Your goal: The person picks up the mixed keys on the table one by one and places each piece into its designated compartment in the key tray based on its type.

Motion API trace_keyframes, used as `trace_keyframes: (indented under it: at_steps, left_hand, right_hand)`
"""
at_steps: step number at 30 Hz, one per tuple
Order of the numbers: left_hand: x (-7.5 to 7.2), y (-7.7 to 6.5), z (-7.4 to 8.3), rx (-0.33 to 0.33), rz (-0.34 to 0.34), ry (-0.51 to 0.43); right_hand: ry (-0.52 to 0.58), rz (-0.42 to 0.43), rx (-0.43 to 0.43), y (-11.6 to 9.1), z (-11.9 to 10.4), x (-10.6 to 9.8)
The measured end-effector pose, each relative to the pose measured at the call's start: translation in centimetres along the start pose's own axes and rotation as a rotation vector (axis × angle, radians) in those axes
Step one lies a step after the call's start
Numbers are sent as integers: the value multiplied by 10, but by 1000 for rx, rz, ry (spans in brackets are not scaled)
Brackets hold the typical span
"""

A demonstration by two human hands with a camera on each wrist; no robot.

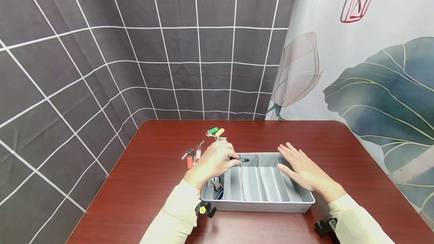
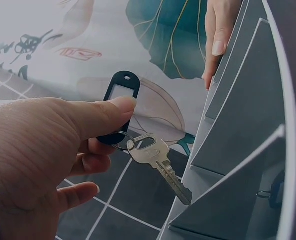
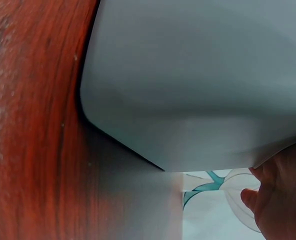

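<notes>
My left hand (image 1: pixel 217 158) is over the left part of a grey divided tray (image 1: pixel 261 206). Between thumb and fingers it pinches a black key tag (image 2: pixel 122 90), from which a silver key (image 2: pixel 160 162) hangs on a ring. In the tray's leftmost compartment lie keys with blue tags (image 1: pixel 219 194), partly hidden by the left hand and wrist. My right hand (image 1: pixel 301 166) rests along the tray's right rim, its fingers straight. Only part of that hand shows in the right wrist view, beside the tray's grey outer wall (image 3: pixel 188 75).
Left of the tray, keys with red tags (image 1: pixel 190 162) lie on the dark red table (image 1: pixel 142 199). Behind the left hand are keys with a green tag (image 1: pixel 213 130) and a yellow tag (image 1: pixel 219 132). A grid-patterned curtain (image 1: pixel 217 44) hangs behind the table.
</notes>
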State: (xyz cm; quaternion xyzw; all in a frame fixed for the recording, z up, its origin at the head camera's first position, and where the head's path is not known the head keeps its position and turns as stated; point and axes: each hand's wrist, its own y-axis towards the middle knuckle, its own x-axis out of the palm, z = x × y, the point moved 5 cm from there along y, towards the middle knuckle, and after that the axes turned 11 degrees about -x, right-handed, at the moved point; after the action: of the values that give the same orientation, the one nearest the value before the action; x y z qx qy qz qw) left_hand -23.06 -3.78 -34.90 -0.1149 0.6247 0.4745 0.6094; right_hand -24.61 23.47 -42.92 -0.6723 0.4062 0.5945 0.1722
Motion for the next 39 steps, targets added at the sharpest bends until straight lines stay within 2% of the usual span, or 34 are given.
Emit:
trace_keyframes:
  at_steps: [7, 14, 23, 39]
  left_hand:
    - [1, 1, 0, -10, 3, -28]
    - [3, -3, -2, -12, -12, -9]
    - [11, -10, -12, -81, -54, 12]
    - [24, -16, -24, -155, -127, 35]
  right_hand:
    - [1, 5, -3, 1, 0, 0]
    - [0, 6, 1, 1, -2, 0]
    - [8, -7, 8, 1, -1, -1]
    - [15, 6, 7, 1, -3, -2]
